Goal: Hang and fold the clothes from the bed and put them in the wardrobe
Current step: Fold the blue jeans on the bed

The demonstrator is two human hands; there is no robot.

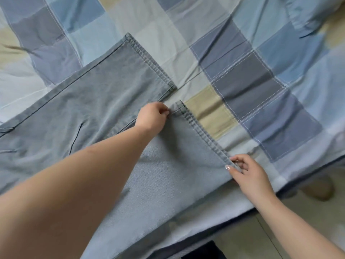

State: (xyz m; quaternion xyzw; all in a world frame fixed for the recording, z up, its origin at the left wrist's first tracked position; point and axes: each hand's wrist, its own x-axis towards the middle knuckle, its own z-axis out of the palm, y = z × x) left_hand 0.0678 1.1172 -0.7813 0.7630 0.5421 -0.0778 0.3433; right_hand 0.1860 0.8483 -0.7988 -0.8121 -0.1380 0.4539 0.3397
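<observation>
Underneath everything lies a checked sheet [242, 75] of blue, grey and beige squares, creased in places and covering the bed up to its near edge at lower right. Beyond that edge a pale tiled floor [280, 230] shows, with a blurred brownish shape [317, 187] on it that cannot be made out. At the top right corner a rumpled fold of blue cloth [306, 21] rises off the sheet.

Grey-blue jeans [84, 101] lie flat across the sheet, running in from the left. The far leg ends in a stitched hem [151, 60] that lies free on the sheet. The near leg [177, 161] spreads toward the bed's edge, and its hem [203, 133] runs diagonally between the two hands.

The left hand [152, 116] reaches across the near leg, its forearm covering part of the fabric. Its fingers are curled and pinch the far corner of the near hem, just beside the far leg's lower edge. The right hand [248, 174] pinches the near corner of the same hem between thumb and fingertips, close to the bed's edge, the cloth stretched taut between the two grips.
</observation>
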